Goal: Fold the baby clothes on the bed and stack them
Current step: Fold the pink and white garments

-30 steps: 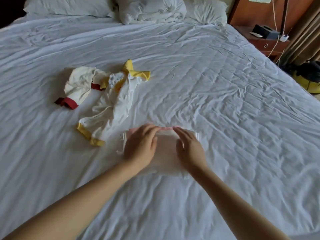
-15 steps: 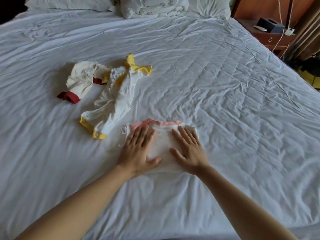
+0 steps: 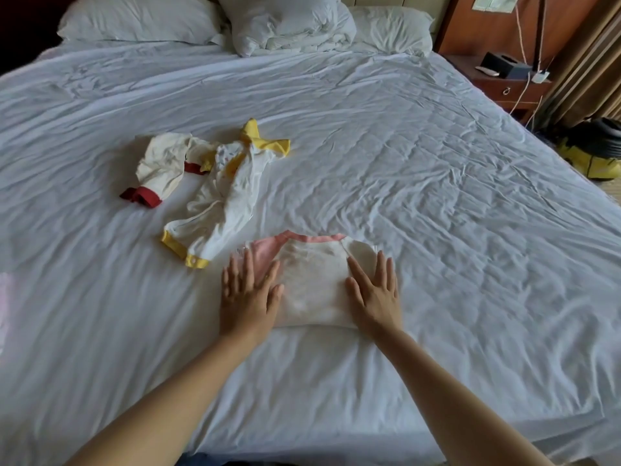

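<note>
**A:** If you start from the pink-trimmed garment, where does it lie?

**B:** On the white bed sheet, in the near middle of the bed. It is folded into a compact rectangle, with the pink neck band along its far edge.

**A:** And the hands?

**B:** Both lie on it, palms down. The left hand lies flat over the garment's left side, fingers straight and a little spread, partly on the pink shoulder patch. The right hand lies flat on the right side, fingers likewise straight and pointing toward the head of the bed. Neither curls round the cloth or pinches it, so they only press.

**A:** What about the other clothes?

**B:** Two unfolded pieces lie farther up and to the left. The yellow-trimmed garment is crumpled and runs diagonally. Its near yellow cuff is just beside the folded piece's far left corner and clear of the left fingertips. The red-trimmed garment is bunched to its left and touches it near the far end.

**A:** And beyond those?

**B:** At the head of the bed are a left pillow, a bunched duvet and a right pillow. To the right stands a wooden nightstand with a black box on top and white cables hanging by it. A yellow-and-black object is on the floor; I cannot tell what it is.
</note>
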`<action>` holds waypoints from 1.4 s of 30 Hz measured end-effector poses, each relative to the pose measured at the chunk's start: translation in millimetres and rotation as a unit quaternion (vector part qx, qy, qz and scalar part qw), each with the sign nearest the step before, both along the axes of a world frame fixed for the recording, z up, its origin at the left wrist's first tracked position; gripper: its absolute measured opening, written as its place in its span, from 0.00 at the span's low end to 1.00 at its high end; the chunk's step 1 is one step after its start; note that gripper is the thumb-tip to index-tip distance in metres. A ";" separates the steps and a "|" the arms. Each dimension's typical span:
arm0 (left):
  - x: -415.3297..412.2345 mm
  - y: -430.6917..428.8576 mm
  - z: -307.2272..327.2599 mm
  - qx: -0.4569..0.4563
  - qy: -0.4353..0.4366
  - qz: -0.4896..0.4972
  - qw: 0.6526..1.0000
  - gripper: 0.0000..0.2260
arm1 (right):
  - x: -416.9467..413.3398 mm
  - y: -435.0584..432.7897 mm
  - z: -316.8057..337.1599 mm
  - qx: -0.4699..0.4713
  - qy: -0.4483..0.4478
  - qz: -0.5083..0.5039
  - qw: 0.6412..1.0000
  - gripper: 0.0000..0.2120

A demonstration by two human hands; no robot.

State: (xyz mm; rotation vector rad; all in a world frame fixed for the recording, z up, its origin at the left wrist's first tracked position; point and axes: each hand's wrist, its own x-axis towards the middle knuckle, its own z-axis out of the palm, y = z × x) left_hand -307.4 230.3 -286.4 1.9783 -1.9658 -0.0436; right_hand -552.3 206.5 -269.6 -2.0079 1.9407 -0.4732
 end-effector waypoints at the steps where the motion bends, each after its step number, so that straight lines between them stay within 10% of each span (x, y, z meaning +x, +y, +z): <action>1: -0.7 1.2 1.5 0.025 0.010 0.034 0.999 0.28 | 0.8 0.5 2.4 0.023 0.003 -0.011 1.000 0.27; 10: 7.7 -8.1 36.3 0.157 0.010 0.064 0.985 0.27 | 1.4 -7.2 20.8 0.068 -0.069 -0.039 0.995 0.23; 15: 17.3 -27.2 48.7 0.212 0.208 0.036 0.954 0.29 | -1.7 -14.1 39.0 0.113 -0.125 -0.010 0.986 0.24; 20: 16.5 -27.4 52.6 0.188 0.359 0.021 0.914 0.24 | -5.8 -15.7 47.0 0.145 -0.268 -0.032 0.952 0.24; 42: 61.9 68.0 120.6 -0.053 0.476 0.048 0.876 0.29 | 52.6 40.9 112.1 0.118 -0.459 0.054 0.879 0.28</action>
